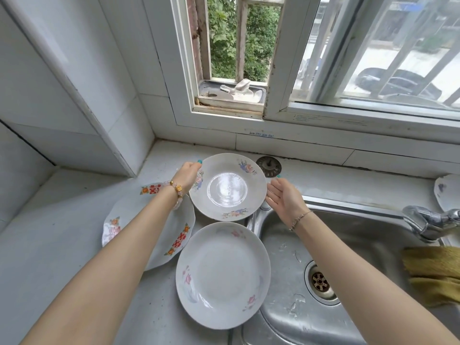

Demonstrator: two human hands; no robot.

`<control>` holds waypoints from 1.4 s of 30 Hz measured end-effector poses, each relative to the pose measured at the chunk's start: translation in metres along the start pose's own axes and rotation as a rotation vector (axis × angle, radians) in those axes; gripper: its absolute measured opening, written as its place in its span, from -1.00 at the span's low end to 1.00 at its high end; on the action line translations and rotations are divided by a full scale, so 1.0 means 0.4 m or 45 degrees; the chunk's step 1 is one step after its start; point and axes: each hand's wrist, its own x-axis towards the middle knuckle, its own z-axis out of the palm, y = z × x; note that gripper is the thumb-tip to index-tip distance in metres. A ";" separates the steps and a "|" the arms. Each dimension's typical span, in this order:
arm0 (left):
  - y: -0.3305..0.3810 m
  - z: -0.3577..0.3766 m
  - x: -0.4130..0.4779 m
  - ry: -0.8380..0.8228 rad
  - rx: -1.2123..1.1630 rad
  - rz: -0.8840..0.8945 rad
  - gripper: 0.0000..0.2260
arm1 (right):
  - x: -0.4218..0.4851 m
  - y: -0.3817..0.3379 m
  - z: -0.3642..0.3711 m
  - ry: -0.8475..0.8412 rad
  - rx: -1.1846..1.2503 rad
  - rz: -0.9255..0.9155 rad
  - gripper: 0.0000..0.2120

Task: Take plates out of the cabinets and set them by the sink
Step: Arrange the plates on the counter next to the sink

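The left grip holds the floral plate; right grip flat-fingered beside it

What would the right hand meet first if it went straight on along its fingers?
Probably the strainer on the ledge, just past the fingertips of the right hand, beside the plate the left hand holds. Depth is unclear; it might pass over it.

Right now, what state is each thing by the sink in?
Far plate, face up, left grip holds its rim.
Right grip, open beside that rim.
Near plate, flat, untouched.
Red plate, flat, under the left arm.
Sink, drain unplugged.
Strainer, out, on the ledge.
Window, left pane open.
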 end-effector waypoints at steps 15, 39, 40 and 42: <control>-0.096 -0.006 -0.428 0.384 -0.832 0.069 -0.82 | -0.179 0.118 -0.127 -0.066 -0.401 -0.139 -0.77; -0.291 0.078 -0.633 0.237 -1.074 -0.344 -0.63 | -0.311 0.226 -0.125 -0.068 -0.511 -0.083 -0.82; -0.294 0.079 -0.634 0.240 -1.064 -0.337 -0.65 | -0.312 0.227 -0.127 -0.072 -0.524 -0.074 -0.82; -0.303 0.087 -0.632 0.250 -1.011 -0.324 -0.72 | -0.313 0.225 -0.132 -0.069 -0.549 -0.069 -0.78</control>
